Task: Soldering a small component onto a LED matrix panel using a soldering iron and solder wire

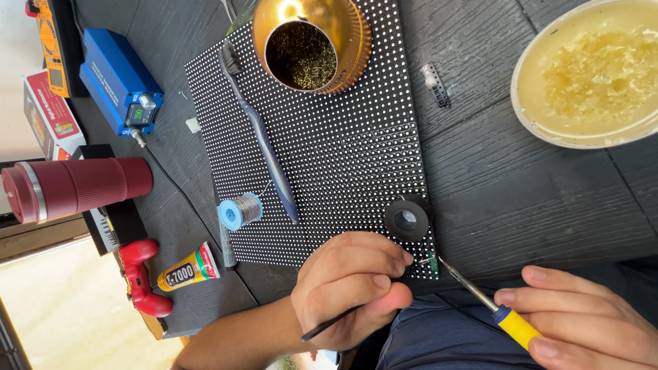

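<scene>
1. At near corner of black dotted LED matrix panel (329, 144): tiny green component (433, 260), resting on panel edge.
2. Left hand (353, 288): fingers curled together, pinching thin black tweezers (329, 324) close to component.
3. Right hand (589, 322): fingers pinched on yellow-and-blue-handled soldering iron (490, 305), metal tip touching component.
4. Just beside: round black magnifier loupe (406, 219).
5. On panel: blue solder spool (240, 211), blue toothbrush (264, 144), gold tin of brass wool (312, 42).

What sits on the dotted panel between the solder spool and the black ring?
In the head view, the blue toothbrush lies slantwise between the solder spool and the black ring; past its handle end, only bare dotted panel up to the ring.
</scene>
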